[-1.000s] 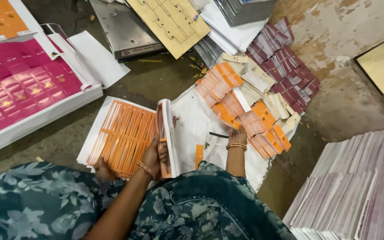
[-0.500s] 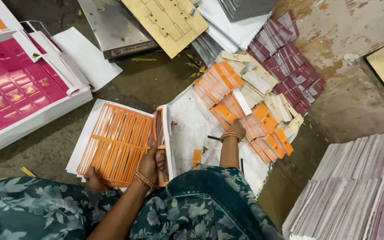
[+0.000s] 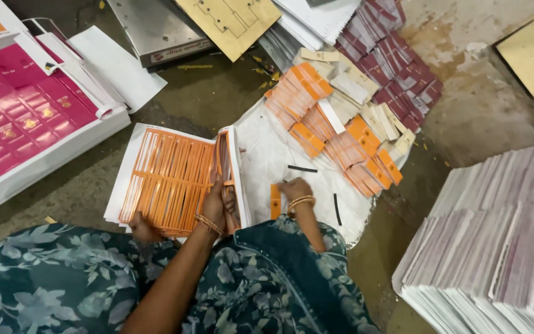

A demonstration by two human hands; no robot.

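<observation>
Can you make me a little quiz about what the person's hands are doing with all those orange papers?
1. True or false: the left hand grips the upright edge of the orange punched sheets.
2. What does the right hand rest beside? A) a small orange tag B) a pink sheet C) a metal plate
3. Fill in: the rows of orange tag bundles lie on a ____ sheet spread on the floor.

Key: 1 true; 2 A; 3 white
</observation>
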